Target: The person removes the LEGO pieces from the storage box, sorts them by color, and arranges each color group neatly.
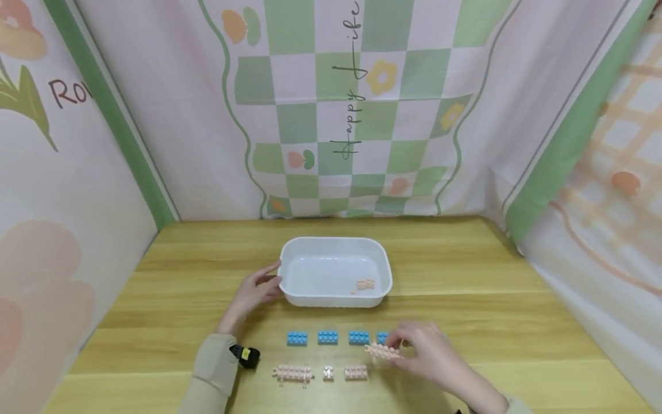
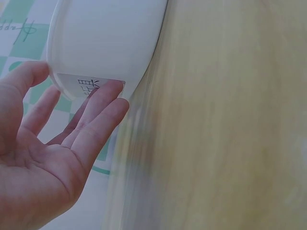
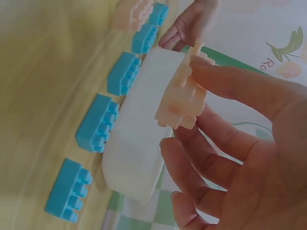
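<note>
My right hand (image 1: 426, 352) pinches a pale pink toy building block piece (image 3: 181, 100) between thumb and fingers, lifted above the table. This piece has studs along it and a small connector at one end. Straight fingers of my left hand (image 1: 254, 290) touch the left end of a white plastic basin (image 1: 331, 301); the left wrist view shows them against its labelled side. Inside the basin, at the right, lies a small pale pink piece (image 1: 365, 284). Near the right hand, a blue block (image 1: 382, 337) is partly hidden by the fingers.
Several blue blocks (image 1: 327, 337) form a row in front of the basin. Closer to me lie a long pink wheeled-looking base (image 1: 293, 373), a small pink block (image 1: 328, 373) and a larger pink block (image 1: 355, 372). A patterned curtain (image 1: 336, 126) hangs behind the wooden table (image 1: 207, 253).
</note>
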Demonstrator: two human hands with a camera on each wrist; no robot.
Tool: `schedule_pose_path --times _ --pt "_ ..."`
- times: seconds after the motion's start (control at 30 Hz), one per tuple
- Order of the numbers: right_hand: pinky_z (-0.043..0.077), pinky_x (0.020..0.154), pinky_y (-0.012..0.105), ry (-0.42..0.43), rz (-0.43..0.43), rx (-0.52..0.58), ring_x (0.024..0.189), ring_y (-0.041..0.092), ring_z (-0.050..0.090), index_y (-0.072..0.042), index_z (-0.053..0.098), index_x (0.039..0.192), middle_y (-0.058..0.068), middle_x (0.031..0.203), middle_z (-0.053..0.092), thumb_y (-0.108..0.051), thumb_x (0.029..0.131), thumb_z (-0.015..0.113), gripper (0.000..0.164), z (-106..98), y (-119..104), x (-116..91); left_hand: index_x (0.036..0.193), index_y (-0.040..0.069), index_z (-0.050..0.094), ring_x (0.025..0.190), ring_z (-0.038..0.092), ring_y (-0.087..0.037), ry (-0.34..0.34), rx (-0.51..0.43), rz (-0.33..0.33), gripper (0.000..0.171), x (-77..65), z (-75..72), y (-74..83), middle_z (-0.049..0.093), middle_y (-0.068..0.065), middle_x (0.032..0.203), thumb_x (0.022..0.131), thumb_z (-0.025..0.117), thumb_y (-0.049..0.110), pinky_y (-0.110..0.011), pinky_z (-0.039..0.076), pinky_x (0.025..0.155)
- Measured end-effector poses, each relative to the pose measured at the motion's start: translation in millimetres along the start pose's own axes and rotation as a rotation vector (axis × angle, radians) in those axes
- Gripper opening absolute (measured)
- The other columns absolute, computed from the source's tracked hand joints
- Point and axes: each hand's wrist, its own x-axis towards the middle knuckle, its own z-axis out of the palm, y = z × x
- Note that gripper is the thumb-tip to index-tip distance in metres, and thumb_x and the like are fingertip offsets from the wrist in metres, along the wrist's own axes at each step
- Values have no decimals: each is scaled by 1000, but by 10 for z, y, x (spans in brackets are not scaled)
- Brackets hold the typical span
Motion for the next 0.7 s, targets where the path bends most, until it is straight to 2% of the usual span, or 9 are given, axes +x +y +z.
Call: schedule_pose_path --times 0.2,0.33,0.7 --pt "34 71 25 -20 22 11 73 2 53 -29 67 80 -22 79 59 -21 66 81 21 56 49 -97 140 16 44 91 67 -23 4 -4 -13 50 -3 9 1 53 -26 129 93 59 25 -35 56 86" --pt "36 68 21 -29 16 24 72 1 53 -29 67 79 -21 78 60 -20 64 81 23 93 92 -144 140 17 44 94 67 -25 1 1 -16 51 -3 5 5 52 -25 129 93 59 26 -36 55 87" --pt "39 63 23 -89 92 36 67 1 52 -23 67 77 -18 74 61 -21 59 84 24 160 200 -238 141 16 43 92 66 -23 -1 5 -18 50 -15 18 20 52 -25 128 93 58 25 -35 55 87"
